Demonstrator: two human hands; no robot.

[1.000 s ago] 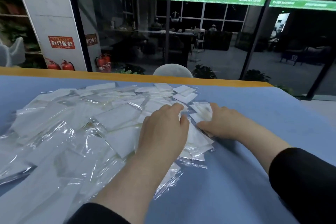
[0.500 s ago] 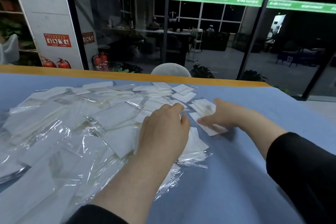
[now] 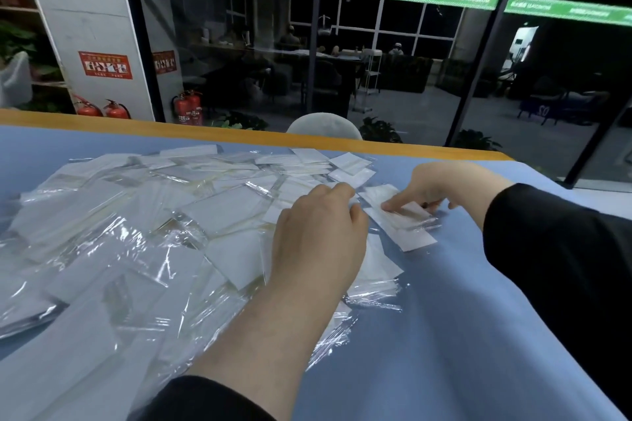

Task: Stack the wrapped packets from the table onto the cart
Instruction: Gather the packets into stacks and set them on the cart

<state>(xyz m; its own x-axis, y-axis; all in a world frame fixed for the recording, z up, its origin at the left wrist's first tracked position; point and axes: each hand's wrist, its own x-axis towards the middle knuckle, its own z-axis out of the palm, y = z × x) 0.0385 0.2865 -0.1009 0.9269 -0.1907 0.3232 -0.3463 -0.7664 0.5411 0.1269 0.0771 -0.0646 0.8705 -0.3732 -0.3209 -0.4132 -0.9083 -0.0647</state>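
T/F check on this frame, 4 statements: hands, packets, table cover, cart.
1. The right hand presses a fingertip on a few packets set apart from the pile. True.
2. The left hand is lifted clear of the pile. False: it rests on the packets.
3. The table cover is blue. True.
4. A cart is visible beside the table. False: no cart is in view.

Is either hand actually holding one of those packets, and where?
Neither lifts one. The right hand presses fingertips on a small bunch of packets near its middle; the left hand rests on the pile.
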